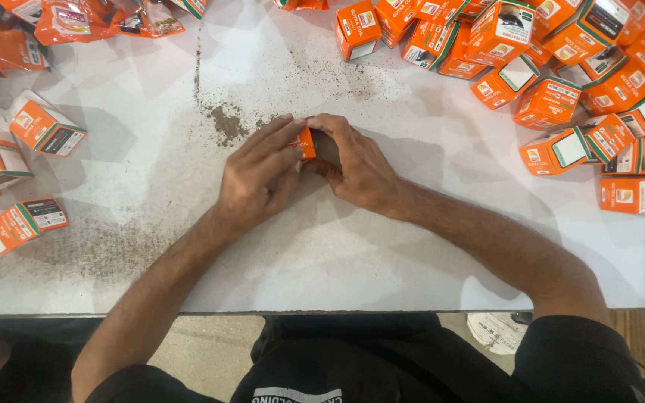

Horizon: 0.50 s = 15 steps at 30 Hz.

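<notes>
Both my hands meet at the middle of a white table (382, 261). My left hand (259, 175) and my right hand (356, 164) close together around a small orange carton (307, 142). Only a corner of the carton shows between the fingers; the rest is hidden under them. My forearms rest on the table, coming in from the near edge.
A heap of several closed orange cartons (561, 82) fills the far right. Open or flattened orange cartons (39, 127) lie scattered at the left, and orange pouches (91, 19) at the far left. Dark grit (225, 123) marks the table beyond my hands.
</notes>
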Available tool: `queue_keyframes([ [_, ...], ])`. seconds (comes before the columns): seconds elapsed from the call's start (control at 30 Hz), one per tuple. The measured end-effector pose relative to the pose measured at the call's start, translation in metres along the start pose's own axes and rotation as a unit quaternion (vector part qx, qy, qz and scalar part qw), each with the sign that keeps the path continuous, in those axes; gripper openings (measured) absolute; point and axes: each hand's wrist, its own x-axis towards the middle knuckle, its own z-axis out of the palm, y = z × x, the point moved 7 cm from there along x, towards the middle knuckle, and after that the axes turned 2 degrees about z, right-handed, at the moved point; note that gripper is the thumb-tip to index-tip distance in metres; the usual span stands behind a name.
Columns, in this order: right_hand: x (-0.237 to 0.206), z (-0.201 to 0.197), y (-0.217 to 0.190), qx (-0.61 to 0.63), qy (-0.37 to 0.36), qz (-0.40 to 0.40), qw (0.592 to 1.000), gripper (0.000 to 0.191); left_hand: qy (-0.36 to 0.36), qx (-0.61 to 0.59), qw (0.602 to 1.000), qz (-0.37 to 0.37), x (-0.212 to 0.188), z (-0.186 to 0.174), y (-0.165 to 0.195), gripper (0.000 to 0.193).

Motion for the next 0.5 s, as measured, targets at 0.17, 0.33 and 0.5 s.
queue_keyframes([
  [0.17, -0.003, 0.006, 0.0, -0.02, -0.001, -0.028, 0.999, 0.084, -0.062, 0.108, 0.99, 0.067, -0.009, 0.006, 0.007, 0.034],
  [0.33, 0.007, 0.004, -0.001, -0.098, -0.013, -0.093, 0.991, 0.082, -0.069, 0.102, 0.99, 0.064, -0.01, -0.003, -0.007, 0.047],
  [0.5, 0.026, -0.082, 0.001, -0.332, 0.283, -0.068, 0.897, 0.08, 0.071, 0.239, 0.968, -0.039, 0.041, -0.05, -0.107, 0.052],
])
